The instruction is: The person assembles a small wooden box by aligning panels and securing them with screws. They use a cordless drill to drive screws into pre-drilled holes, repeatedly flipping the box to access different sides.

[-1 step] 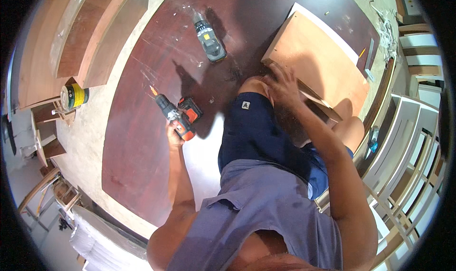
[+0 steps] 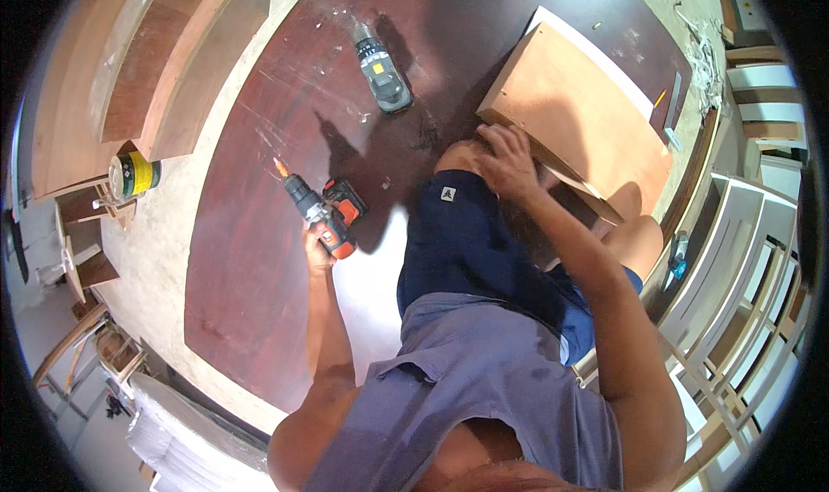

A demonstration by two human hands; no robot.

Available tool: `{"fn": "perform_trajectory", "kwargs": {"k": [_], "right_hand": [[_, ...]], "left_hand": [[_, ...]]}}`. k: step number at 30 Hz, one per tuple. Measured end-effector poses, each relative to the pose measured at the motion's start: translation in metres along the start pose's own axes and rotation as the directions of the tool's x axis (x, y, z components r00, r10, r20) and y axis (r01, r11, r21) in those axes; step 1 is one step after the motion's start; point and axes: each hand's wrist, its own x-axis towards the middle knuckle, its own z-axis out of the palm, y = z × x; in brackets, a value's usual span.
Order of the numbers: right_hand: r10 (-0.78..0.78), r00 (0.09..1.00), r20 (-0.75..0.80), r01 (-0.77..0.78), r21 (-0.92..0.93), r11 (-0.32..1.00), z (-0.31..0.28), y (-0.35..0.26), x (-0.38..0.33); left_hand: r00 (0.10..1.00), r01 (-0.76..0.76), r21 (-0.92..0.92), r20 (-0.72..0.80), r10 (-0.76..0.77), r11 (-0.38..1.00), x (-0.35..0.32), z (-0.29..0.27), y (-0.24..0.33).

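Observation:
My left hand [image 2: 317,252] is closed around a cordless drill [image 2: 316,211] with an orange and black body. Its bit points up and away over the dark red-brown board surface [image 2: 250,293]. My right hand [image 2: 511,166] lies over my bent knee with its fingers slightly bent and nothing held in them. Just beyond its fingertips is the near left corner of a light wooden box-like panel [image 2: 579,104], and I cannot tell if they touch. A white sheet [image 2: 604,63] shows along the panel's far edge. A second, grey and black drill [image 2: 382,76] lies farther off.
A pencil [image 2: 660,97] and a metal ruler [image 2: 673,104] lie right of the panel. At the left stand wooden boards [image 2: 168,104] and a yellow and dark green tin [image 2: 134,176]. Pale frames [image 2: 734,250] and a blue-handled tool [image 2: 679,261] are at the right.
My right hand has shifted slightly back toward me, and its fingers have drawn closer together and bent. The drill in my left hand stays almost in place.

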Motion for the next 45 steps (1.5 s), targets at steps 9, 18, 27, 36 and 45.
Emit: {"fn": "perform_trajectory", "kwargs": {"k": [9,18,27,36,45], "right_hand": [[0.659,0.552,0.51,-0.704,-0.138,0.697,0.133,-0.02,0.14],[0.709,0.566,0.42,-0.8,0.074,0.595,0.148,-0.018,0.128],[0.791,0.53,0.307,-0.632,0.764,0.127,-0.042,-0.011,0.032],[0.727,0.687,0.014,-0.223,0.956,0.192,-0.037,0.052,-0.021],[0.662,0.733,-0.156,-0.375,0.718,0.586,-0.028,0.08,-0.003]], "left_hand": [[0.99,-0.002,0.394,-0.13,0.058,0.919,-0.006,0.009,0.027],[0.853,-0.333,0.481,-0.213,0.476,0.811,0.048,0.151,0.021],[0.81,-0.513,0.497,0.012,0.586,0.7,0.212,0.24,-0.048],[0.789,-0.554,0.596,0.152,0.596,0.582,0.2,0.224,-0.004],[0.869,-0.375,0.621,0.494,0.029,0.688,0.062,0.312,0.083]]}}
